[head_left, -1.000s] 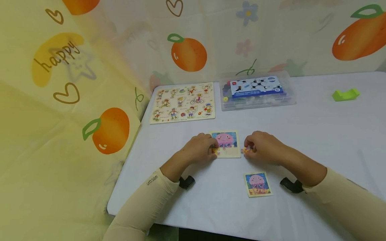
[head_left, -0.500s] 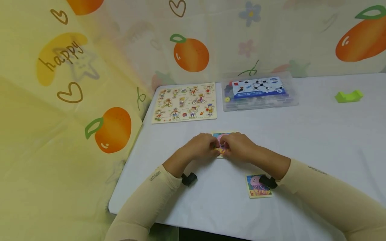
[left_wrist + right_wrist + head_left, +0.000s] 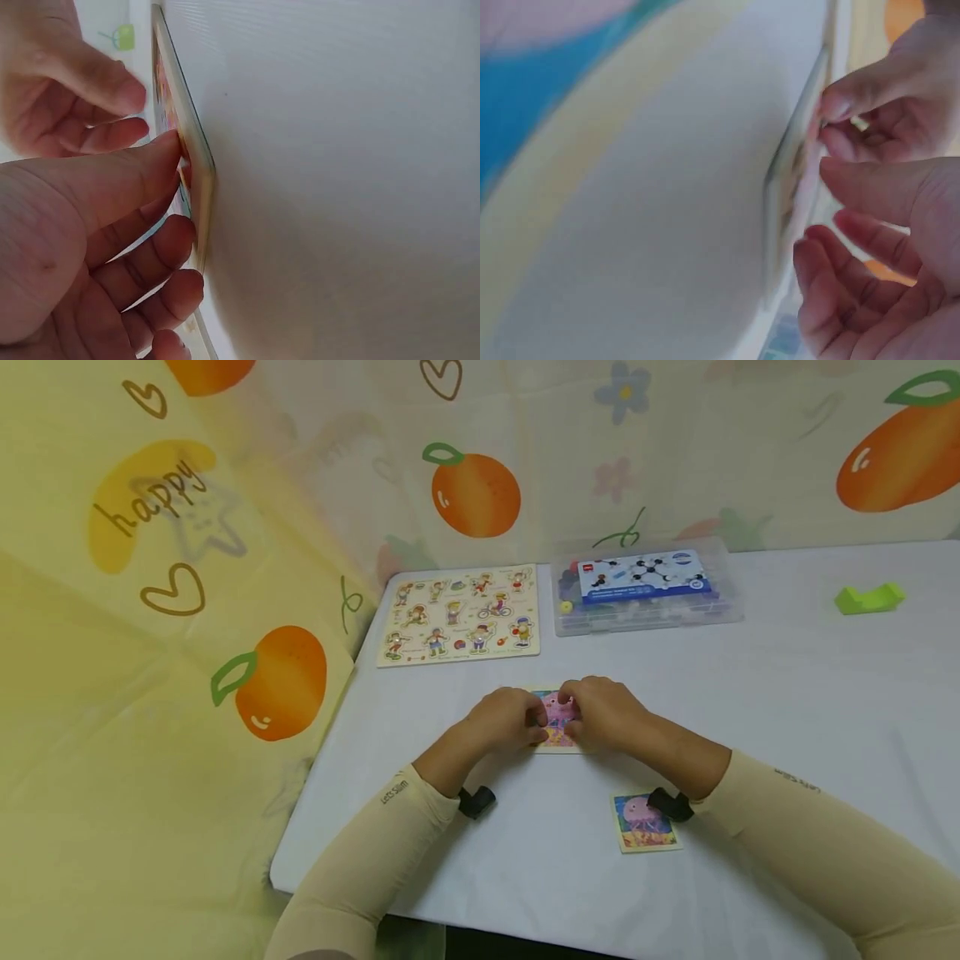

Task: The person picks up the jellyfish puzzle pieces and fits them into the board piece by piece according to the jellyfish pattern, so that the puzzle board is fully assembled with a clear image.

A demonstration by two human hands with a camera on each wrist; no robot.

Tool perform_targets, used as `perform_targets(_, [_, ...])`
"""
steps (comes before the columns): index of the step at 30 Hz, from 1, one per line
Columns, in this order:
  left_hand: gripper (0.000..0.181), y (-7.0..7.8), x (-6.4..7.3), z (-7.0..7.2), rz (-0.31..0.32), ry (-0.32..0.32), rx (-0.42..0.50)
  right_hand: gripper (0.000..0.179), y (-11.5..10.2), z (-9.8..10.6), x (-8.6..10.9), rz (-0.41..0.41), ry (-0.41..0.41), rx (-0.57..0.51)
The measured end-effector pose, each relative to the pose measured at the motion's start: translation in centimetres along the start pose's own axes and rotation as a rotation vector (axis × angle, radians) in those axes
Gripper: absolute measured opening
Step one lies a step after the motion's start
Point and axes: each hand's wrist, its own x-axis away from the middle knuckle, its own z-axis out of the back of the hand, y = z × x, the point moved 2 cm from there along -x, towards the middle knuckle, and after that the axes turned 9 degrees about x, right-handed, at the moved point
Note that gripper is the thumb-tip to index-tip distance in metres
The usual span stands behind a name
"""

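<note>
A small jellyfish jigsaw puzzle (image 3: 557,732) lies flat on the white table between both hands, partly covered by them. My left hand (image 3: 504,720) is at its left side, and in the left wrist view the thumb (image 3: 161,161) rests on its face with the other fingertips along the edge. Over the right side of the puzzle is my right hand (image 3: 609,714), fingers loosely bent. Nothing shows between its thumb (image 3: 855,180) and fingers in the right wrist view. A matching jellyfish picture card (image 3: 643,835) lies nearer the person, overlapped by the right wrist camera.
A wooden board of children figures (image 3: 457,618) lies at the back left. Beside it stands a clear plastic case (image 3: 645,610) with a blue and white label. A bright green curved piece (image 3: 870,599) sits at the far right, and a fruit-print curtain (image 3: 300,485) hangs behind the table.
My right hand has brought a puzzle piece leftward from beside the frame onto the puzzle, then drawn back slightly to the right without it. The left hand stays at the left side.
</note>
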Motion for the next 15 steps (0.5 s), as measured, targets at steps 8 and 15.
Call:
perform_targets(8, [0.011, 1.1, -0.3, -0.1, 0.038, -0.010, -0.134, 0.040, 1.3, 0.2, 0.4, -0.042, -0.014, 0.065])
perform_targets(15, [0.018, 2.6, -0.1, -0.6, -0.092, 0.035, -0.278, 0.050, 4.6, 2.5, 4.2, -0.084, -0.120, 0.099])
